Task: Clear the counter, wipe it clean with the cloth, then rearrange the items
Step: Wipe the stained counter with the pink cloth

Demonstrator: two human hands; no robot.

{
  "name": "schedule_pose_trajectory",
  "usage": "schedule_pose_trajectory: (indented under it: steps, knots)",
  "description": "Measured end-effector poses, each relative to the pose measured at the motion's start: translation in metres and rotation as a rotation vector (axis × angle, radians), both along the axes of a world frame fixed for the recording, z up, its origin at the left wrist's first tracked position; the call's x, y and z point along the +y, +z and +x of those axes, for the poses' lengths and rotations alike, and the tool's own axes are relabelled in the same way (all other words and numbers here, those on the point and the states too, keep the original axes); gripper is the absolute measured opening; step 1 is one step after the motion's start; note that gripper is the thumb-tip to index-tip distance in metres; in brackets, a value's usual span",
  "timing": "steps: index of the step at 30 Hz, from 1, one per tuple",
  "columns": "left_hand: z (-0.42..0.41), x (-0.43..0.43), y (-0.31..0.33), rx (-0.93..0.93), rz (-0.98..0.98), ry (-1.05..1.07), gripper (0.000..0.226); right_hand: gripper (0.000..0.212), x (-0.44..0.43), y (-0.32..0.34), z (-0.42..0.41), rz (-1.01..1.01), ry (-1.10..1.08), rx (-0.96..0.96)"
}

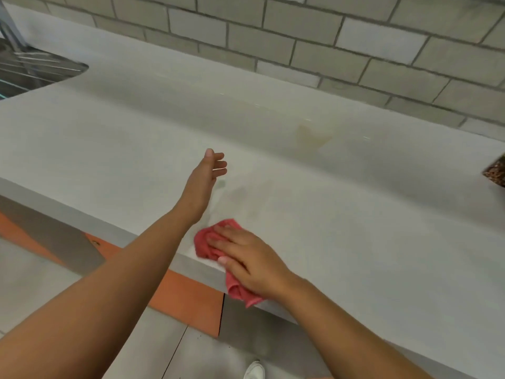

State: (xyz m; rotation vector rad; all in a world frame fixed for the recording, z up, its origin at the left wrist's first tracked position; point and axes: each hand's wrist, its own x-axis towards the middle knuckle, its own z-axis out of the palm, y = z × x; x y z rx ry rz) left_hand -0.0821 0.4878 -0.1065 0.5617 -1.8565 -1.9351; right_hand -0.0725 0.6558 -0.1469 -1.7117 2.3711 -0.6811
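Observation:
A red cloth (pixel 209 243) lies bunched at the front edge of the pale counter (pixel 355 214), with one end hanging over the edge. My right hand (pixel 246 258) presses flat on the cloth, fingers straight and spread. My left hand (pixel 207 176) hovers above the counter further in, fingers relaxed and holding nothing. A faint yellowish stain (pixel 311 135) shows on the counter toward the back.
A metal sink drainer (pixel 35 69) is set into the counter at the far left. A brown patterned object (pixel 496 170) pokes in at the right edge. A grey brick wall (pixel 300 42) backs the counter. Orange cabinet fronts (pixel 185 296) and grey floor lie below.

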Motion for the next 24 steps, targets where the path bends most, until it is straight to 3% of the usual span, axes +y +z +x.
schedule_pose_trajectory:
  steps: [2, 4, 7, 11, 14, 16, 21, 24]
  knots:
    - [-0.013, 0.006, -0.002, -0.025, 0.005, -0.02, 0.048, 0.045, 0.022, 0.001, -0.013, 0.003, 0.064, -0.069]
    - [-0.025, 0.011, -0.004, -0.045, -0.008, -0.034, 0.047, 0.041, 0.051, 0.003, -0.048, -0.013, -0.045, -0.143]
    - [-0.045, 0.015, -0.007, -0.063, -0.05, -0.049, 0.042, 0.039, 0.1, 0.001, -0.125, -0.111, -0.395, -0.134]
    - [-0.071, 0.015, -0.008, -0.065, -0.124, -0.047, 0.039, 0.043, 0.134, -0.002, -0.225, 0.005, -0.914, -0.006]
    - [-0.095, 0.016, -0.01, -0.076, -0.195, -0.029, 0.043, 0.046, 0.107, -0.001, -0.264, 0.086, -1.056, 0.031]
    - [-0.115, 0.017, -0.011, -0.097, -0.247, -0.005, 0.044, 0.047, 0.073, 0.001, -0.261, 0.092, -0.923, 0.064]
    - [-0.179, 0.022, -0.009, -0.119, -0.359, -0.007, 0.047, 0.062, 0.032, 0.002, -0.188, 0.047, -0.255, 0.054]
    - [-0.212, 0.018, -0.01, -0.13, -0.437, 0.008, 0.048, 0.063, 0.06, 0.0, -0.202, -0.001, -0.128, -0.038]
